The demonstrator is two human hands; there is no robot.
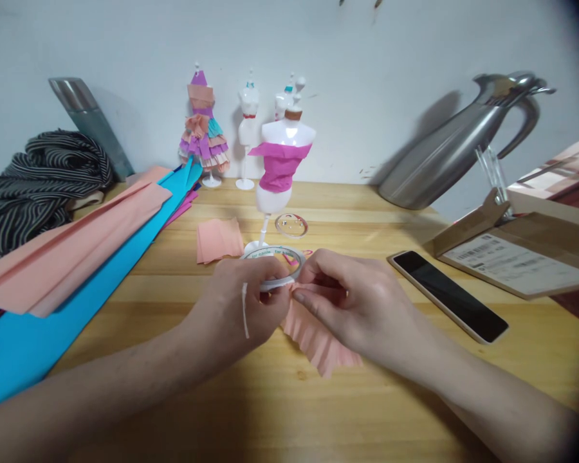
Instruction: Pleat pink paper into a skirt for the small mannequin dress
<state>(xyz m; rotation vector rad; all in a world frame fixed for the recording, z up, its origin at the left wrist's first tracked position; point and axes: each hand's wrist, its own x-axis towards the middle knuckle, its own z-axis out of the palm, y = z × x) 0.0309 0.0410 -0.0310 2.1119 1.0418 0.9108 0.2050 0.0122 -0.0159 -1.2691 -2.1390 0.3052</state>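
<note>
Low over the table, my left hand (246, 302) and my right hand (350, 299) meet, fingertips pinched at the top edge of a gathered strip of pink crepe paper (321, 344). The strip's pleats fan out below them. A narrow white strip (245, 312) sticks to the back of my left hand. Just beyond my fingers is a roll of tape (270, 254), partly hidden by them. Behind it stands a small white dress form (289, 132) wrapped in magenta paper (282, 168). A square of folded pink paper (219, 240) lies to its left.
Long pink (77, 238) and blue paper (91, 296) cover the left side, beside a striped cloth (53, 173) and flask (91, 122). A decorated mini form (202, 125) stands behind. At right are a phone (451, 296), cardboard box (525, 251) and steel jug (458, 141).
</note>
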